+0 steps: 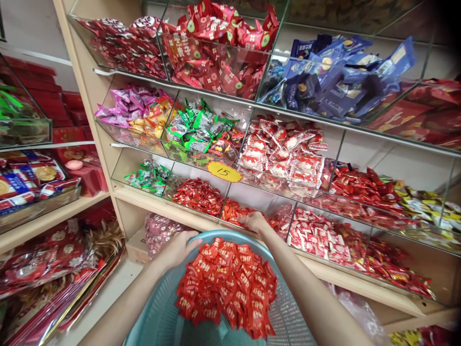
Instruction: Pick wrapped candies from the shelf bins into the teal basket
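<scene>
The left hand (183,245) grips the rim of a round, teal, perforated plastic basket (288,307). The right hand (256,222), beyond it at a clear-walled compartment (257,201), is nearer the small red-orange wrapped candies (231,208) there; whether it pinches any, I cannot tell. Similar heaped candies (230,281) lie basketed, bodyward of both hands.

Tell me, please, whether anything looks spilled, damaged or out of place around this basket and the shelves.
Nothing stands out: the red candies lie heaped inside the blue-green basket, no spill shows around it, and the sweets on the wooden shelves look contained.
</scene>
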A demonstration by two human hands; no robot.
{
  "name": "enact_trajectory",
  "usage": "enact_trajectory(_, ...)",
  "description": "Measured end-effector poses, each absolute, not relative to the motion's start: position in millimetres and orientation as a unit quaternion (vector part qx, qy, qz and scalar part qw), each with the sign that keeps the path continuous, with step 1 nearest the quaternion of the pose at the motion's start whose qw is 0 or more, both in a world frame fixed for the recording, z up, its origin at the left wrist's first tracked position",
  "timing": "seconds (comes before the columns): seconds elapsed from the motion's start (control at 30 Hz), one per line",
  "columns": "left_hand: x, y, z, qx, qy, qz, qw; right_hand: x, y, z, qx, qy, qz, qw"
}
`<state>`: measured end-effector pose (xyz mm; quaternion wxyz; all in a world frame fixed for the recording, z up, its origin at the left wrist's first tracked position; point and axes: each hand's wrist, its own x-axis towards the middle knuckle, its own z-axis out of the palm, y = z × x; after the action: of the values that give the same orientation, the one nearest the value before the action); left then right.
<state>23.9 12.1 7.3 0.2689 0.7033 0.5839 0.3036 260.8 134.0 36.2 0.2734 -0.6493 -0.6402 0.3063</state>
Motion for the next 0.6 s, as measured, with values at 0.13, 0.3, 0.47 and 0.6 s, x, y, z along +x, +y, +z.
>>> enact_trajectory(0.13,24,12,8,0.703,0.58,0.308,0.274,260,131,38,-0.643,-0.65,0.304,0.266)
enact_trajectory(0.3,24,12,9,0.693,0.581,0.314,0.289,256,125,43,-0.595,-0.709,0.253,0.281)
enact_trajectory(0.47,24,14,9,0.687,0.577,0.326,0.297,257,100,74,-0.503,-0.793,0.171,0.297)
enact_trajectory(0.6,25,14,9,0.693,0.57,0.326,0.298,268,60,102,-0.416,-0.858,0.054,0.296)
